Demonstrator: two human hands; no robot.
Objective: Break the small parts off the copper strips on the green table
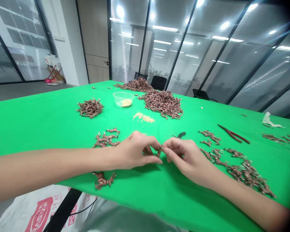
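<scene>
My left hand (137, 149) is closed, its thumb and fingers pinching a small brown toy horse (159, 151) above the green cloth. Facing it, my right hand (183, 154) pinches at the upper end of that figure; whatever tiny piece is between its fingertips is too small to make out. A single brown toy horse (103, 181) lies by the table's front edge, below my left forearm. Beyond that forearm is a small group of similar figures (105, 139), partly hidden by the arm. More figures (246, 172) are strewn beside my right forearm.
Behind my hands lie a dark-handled tool (181, 134) and loose pale bits (144, 117). A clear bowl (119, 95) holds more bits. Brown figures form a large heap (163, 103) and a smaller pile (90, 108). Red-handled pliers (234, 134) rest at right.
</scene>
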